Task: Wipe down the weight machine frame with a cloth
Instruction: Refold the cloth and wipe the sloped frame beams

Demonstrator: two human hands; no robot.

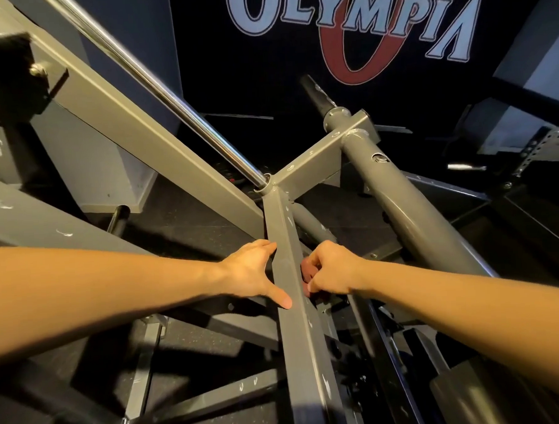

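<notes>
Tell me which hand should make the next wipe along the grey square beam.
Right, most likely. The right hand already grips the reddish cloth against the right side of the grey beam. The left hand holds no cloth; its thumb lies on the beam's top, apparently bracing.

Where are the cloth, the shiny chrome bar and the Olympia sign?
cloth (306, 270), head view: reddish bunch showing.
chrome bar (157, 89), head view: mid-length.
Olympia sign (356, 19), head view: white lettering.
</notes>
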